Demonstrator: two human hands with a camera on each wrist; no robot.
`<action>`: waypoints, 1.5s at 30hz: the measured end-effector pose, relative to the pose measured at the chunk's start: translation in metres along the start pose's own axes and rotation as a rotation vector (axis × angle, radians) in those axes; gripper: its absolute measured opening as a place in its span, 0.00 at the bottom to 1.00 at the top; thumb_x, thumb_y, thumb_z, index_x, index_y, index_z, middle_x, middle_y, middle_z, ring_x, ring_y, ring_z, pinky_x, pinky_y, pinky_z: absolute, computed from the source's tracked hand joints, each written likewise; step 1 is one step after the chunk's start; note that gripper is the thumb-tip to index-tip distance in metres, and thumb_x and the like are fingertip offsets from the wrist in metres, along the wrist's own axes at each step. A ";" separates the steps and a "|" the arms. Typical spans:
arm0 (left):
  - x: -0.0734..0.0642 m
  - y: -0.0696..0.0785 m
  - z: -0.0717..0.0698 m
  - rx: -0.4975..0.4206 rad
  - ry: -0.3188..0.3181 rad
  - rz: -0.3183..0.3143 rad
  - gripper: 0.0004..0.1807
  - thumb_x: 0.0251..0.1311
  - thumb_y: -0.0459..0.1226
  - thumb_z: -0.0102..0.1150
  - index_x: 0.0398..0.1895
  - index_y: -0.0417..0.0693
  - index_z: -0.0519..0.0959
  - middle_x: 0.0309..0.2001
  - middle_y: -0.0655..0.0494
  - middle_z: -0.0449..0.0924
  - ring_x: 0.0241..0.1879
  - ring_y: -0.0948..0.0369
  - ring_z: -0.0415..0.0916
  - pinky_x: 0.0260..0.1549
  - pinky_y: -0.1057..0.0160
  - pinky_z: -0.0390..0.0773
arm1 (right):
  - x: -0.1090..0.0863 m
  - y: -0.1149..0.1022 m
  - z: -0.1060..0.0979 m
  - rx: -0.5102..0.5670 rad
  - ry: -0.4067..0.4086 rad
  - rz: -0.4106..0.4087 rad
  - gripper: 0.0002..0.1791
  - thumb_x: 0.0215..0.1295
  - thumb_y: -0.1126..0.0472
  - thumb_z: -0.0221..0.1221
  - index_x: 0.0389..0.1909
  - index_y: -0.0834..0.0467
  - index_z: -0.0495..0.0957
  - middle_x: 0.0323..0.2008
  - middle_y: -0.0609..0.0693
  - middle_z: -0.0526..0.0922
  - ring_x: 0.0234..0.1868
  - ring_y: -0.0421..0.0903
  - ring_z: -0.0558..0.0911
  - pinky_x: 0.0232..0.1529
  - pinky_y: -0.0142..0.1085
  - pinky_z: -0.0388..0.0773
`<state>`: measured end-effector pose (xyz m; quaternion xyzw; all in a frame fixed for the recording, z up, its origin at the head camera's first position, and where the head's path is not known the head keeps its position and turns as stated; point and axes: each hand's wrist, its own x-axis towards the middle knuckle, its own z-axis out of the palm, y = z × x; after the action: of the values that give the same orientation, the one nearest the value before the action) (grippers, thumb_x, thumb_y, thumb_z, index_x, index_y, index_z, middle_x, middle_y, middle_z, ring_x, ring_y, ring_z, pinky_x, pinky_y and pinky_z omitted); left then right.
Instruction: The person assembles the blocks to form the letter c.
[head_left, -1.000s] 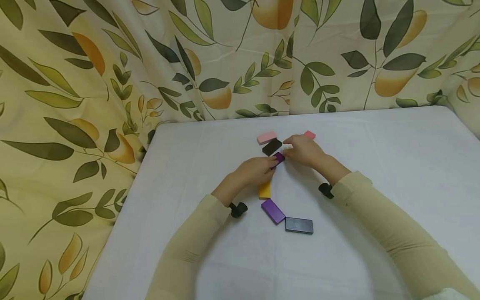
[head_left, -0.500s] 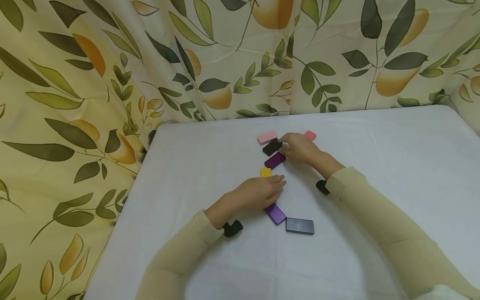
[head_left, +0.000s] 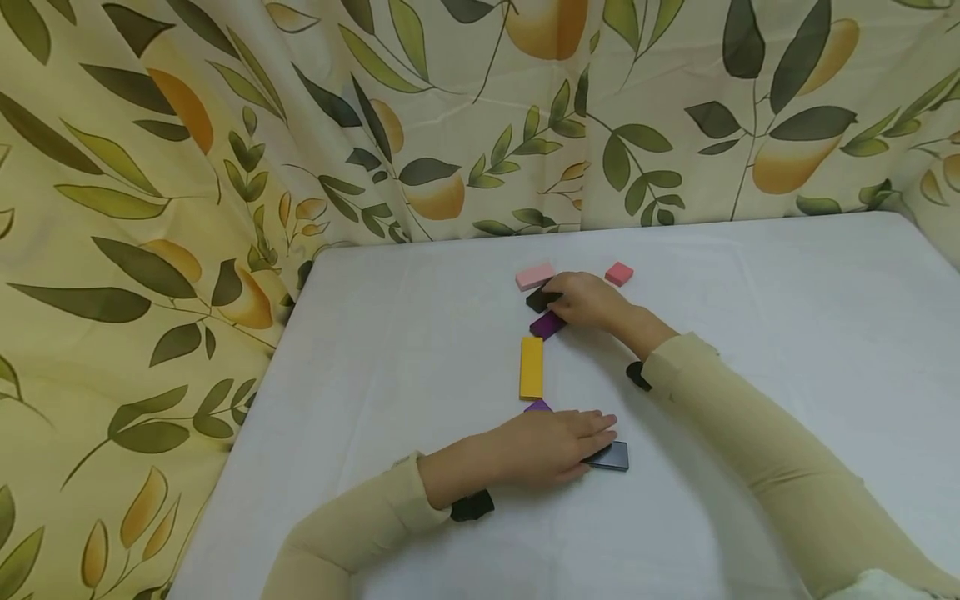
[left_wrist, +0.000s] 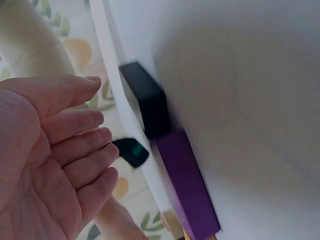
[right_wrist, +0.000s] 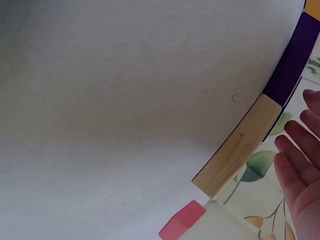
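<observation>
My left hand (head_left: 547, 446) reaches over the near end of a line of rectangular blocks, fingers straight. In the head view it covers most of a purple block (head_left: 537, 406) and part of a dark grey block (head_left: 613, 456). The left wrist view shows these two blocks meeting end to end beside the loose fingers. At the far end, my right hand (head_left: 588, 300) is over a black block (head_left: 537, 300) and a dark purple block (head_left: 545, 326), fingertips right at them. Its fingers look relaxed in the right wrist view, beside a bare wooden block (right_wrist: 237, 145) hidden in the head view.
A yellow block (head_left: 531, 368) lies between the hands. Behind the right hand are a light pink block (head_left: 535, 276) and a coral-pink block (head_left: 619, 273). White cloth covers the table (head_left: 787, 333); a fruit-patterned curtain (head_left: 480, 108) hangs along its back and left.
My left hand has left the dark purple block and moved toward me, past the yellow block to the purple and dark grey ones. The right hand has shifted slightly left over the black block.
</observation>
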<state>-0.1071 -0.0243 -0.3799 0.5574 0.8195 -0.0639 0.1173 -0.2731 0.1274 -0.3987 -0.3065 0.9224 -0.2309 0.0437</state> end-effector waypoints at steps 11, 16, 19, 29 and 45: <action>0.000 0.010 0.004 -0.009 -0.033 0.076 0.30 0.69 0.49 0.41 0.70 0.47 0.55 0.70 0.57 0.50 0.68 0.67 0.43 0.60 0.73 0.42 | 0.005 -0.004 0.005 -0.017 -0.041 -0.087 0.13 0.59 0.62 0.59 0.43 0.65 0.79 0.39 0.55 0.80 0.35 0.49 0.74 0.44 0.42 0.73; 0.000 0.011 0.008 -0.013 -0.050 0.095 0.30 0.69 0.48 0.39 0.70 0.46 0.55 0.70 0.57 0.49 0.68 0.67 0.41 0.60 0.74 0.40 | 0.006 -0.006 0.008 -0.021 -0.048 -0.124 0.10 0.60 0.63 0.59 0.39 0.64 0.79 0.34 0.53 0.79 0.32 0.48 0.73 0.40 0.41 0.73; 0.000 0.012 0.009 0.004 -0.055 0.095 0.29 0.69 0.48 0.39 0.69 0.47 0.56 0.70 0.58 0.49 0.68 0.67 0.41 0.60 0.74 0.41 | 0.007 -0.006 0.010 -0.038 -0.053 -0.125 0.10 0.60 0.63 0.58 0.40 0.65 0.79 0.36 0.54 0.79 0.33 0.48 0.73 0.42 0.42 0.73; -0.001 0.013 0.011 0.049 -0.066 0.072 0.28 0.69 0.49 0.40 0.69 0.48 0.59 0.70 0.60 0.50 0.67 0.69 0.45 0.59 0.75 0.45 | 0.006 -0.001 0.010 -0.077 -0.038 -0.117 0.11 0.62 0.63 0.56 0.40 0.66 0.80 0.44 0.59 0.79 0.42 0.51 0.77 0.49 0.45 0.71; 0.001 0.017 0.008 0.033 -0.103 0.029 0.27 0.69 0.49 0.40 0.68 0.51 0.61 0.69 0.62 0.53 0.66 0.70 0.48 0.58 0.75 0.54 | 0.007 0.015 0.001 -0.049 -0.055 0.066 0.17 0.66 0.64 0.50 0.51 0.70 0.75 0.52 0.63 0.74 0.54 0.57 0.72 0.55 0.48 0.66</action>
<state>-0.0908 -0.0189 -0.3878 0.5669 0.8030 -0.1044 0.1511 -0.2872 0.1335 -0.4063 -0.2833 0.9358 -0.1981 0.0690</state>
